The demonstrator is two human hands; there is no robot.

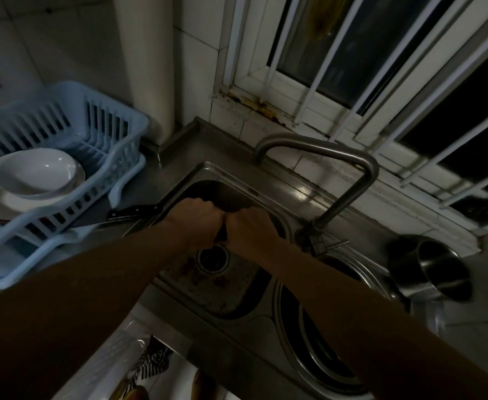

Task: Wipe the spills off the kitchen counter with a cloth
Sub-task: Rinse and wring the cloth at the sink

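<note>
step: likely wringing | cloth (221, 233) centre frame over sink (237, 173), long axis roughly up-down between fists | left hand (199, 220), right hand (251, 228) both clenched round it, knuckles touching | counter (179, 145) upper left of grip

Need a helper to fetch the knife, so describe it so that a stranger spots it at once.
Find the steel sink below the barred window. On the counter along its left rim, beside the blue dish rack, lies the knife. It is the only slim, black-handled thing there; the rack holds white dishes.
</note>
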